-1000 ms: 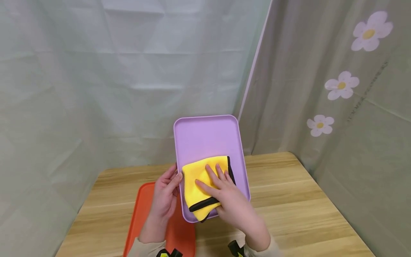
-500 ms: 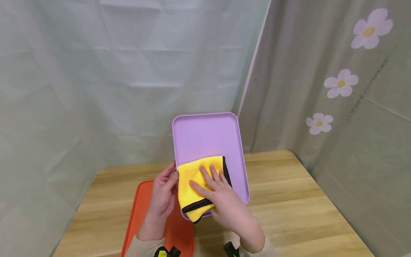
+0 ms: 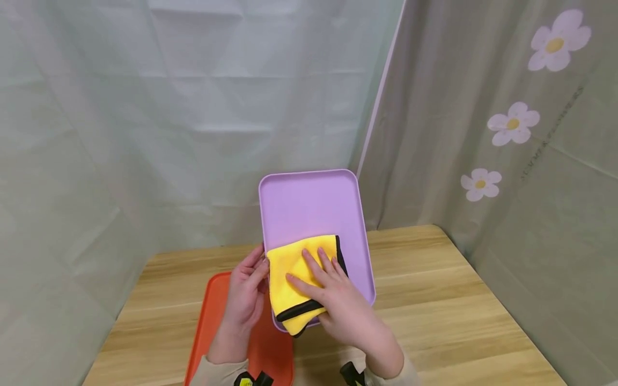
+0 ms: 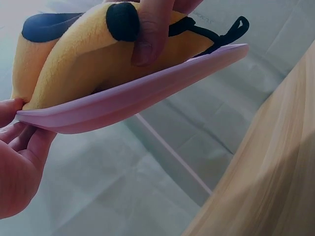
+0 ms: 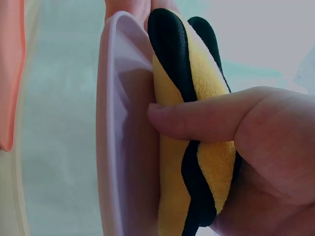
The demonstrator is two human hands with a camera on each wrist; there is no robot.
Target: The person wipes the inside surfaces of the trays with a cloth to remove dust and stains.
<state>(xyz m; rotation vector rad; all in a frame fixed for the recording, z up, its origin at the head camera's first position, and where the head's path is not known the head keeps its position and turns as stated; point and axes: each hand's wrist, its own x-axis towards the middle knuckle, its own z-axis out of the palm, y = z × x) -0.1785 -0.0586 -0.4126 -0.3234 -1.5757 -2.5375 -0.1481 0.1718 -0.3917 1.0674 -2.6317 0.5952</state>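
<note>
A lilac tray is held up, tilted, over the table. My left hand grips its left rim, the thumb on top at the cloth's corner and fingers underneath. A folded yellow cloth with black edging lies against the lower part of the tray. Across it my right hand spreads its fingers, while the thumb in the right wrist view bends over the folded edge, pinching the cloth. A black loop sticks out from the cloth in the left wrist view.
Below the left hand, an orange-red tray lies on the wooden table. Pale curtains surround the table at the back and sides, with white flowers printed on the right one.
The cloth and right hand have shifted slightly left across the lilac tray, so that the cloth reaches its left rim by the left thumb. Over the last half second little has moved.
</note>
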